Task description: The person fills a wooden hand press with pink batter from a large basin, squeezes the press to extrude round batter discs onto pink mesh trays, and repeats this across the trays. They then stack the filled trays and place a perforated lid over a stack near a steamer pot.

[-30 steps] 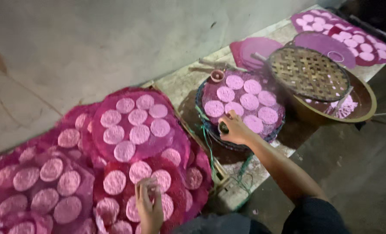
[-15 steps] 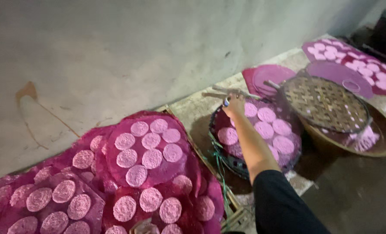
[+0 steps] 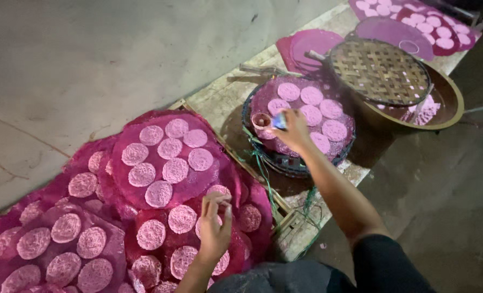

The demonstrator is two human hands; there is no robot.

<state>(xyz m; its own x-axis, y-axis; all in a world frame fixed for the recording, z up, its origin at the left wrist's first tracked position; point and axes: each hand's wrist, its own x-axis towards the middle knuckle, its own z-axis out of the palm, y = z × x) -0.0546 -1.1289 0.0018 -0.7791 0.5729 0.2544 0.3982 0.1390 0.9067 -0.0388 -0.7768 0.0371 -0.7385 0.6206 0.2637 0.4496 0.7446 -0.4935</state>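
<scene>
Head view: small pink cup [image 3: 261, 120] at near-left rim of round tray [image 3: 306, 157], pinched by right hand [image 3: 293, 130]; light, rigid, take by rim. Lacy discs [image 3: 312, 115] on tray fragile. Left hand [image 3: 214, 230], loosely open, over discs left of tray.

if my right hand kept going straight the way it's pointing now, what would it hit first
Probably the small cup at the near-left edge of the round tray of pink discs; your right hand points up-left toward it, though depth is hard to judge.
</scene>
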